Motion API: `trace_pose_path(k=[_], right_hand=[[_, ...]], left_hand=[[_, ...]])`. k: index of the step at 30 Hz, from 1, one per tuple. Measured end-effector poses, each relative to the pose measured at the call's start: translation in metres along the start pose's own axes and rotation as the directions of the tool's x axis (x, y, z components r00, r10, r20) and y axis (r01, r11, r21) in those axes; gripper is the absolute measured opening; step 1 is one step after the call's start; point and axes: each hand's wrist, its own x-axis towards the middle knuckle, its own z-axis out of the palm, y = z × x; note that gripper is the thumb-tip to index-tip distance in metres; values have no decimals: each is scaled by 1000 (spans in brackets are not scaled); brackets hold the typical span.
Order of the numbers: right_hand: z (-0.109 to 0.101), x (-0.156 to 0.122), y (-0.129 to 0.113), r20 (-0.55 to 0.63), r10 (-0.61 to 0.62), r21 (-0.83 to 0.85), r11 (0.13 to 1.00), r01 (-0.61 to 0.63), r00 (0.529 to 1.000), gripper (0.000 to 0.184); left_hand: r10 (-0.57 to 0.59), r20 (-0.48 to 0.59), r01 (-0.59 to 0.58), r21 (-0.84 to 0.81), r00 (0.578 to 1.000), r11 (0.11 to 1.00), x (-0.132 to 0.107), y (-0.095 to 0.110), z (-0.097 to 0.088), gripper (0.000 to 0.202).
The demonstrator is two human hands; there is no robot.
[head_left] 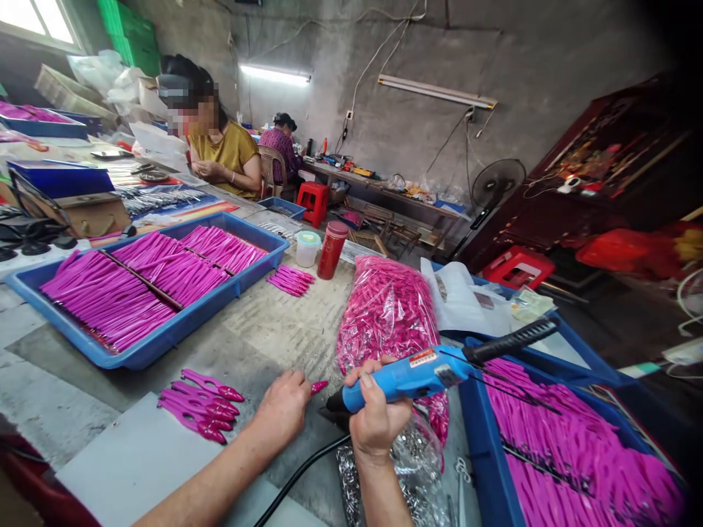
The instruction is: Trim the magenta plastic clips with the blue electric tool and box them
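I have the left tray [165,345] to my left on the table [274,322], with a co-worker [231,157] beyond it. Right of its far corner stand a tub [307,249] and then a bottle [332,251], a row [291,280] of pieces before them. The bag [387,311] sits right of centre, behind the tool [406,378] in my right hand [378,413]. My left hand [283,406] holds a piece [319,386] beyond the nose; a pile [201,410] lies farther left. Behind my right wrist is a second bag [420,457], perhaps of metal bits, poorly seen; scissors [463,471] lie between it and the right tray [486,446].
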Motion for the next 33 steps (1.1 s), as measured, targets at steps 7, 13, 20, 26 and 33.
trace_pose_path(k=[7, 13, 20, 26, 33], right_hand=[[10, 8, 6, 30, -6, -36, 999, 7, 1000, 36], [21, 15, 14, 11, 4, -63, 998, -3, 1000, 40], [21, 14, 11, 29, 4, -53, 999, -2, 1000, 37], [13, 13, 9, 42, -15, -51, 999, 17, 999, 36], [16, 14, 14, 40, 7, -59, 998, -5, 999, 39]], left_hand=[[15, 10, -15, 19, 1000, 1000, -1, 1, -1, 35], [16, 25, -16, 7, 1000, 1000, -1, 2, 0, 36], [61, 101, -64, 27, 993, 998, -8, 1, -5, 34], [68, 108, -70, 11, 992, 998, -9, -1, -5, 33], [22, 91, -23, 13, 996, 1000, -7, 1, -4, 34]])
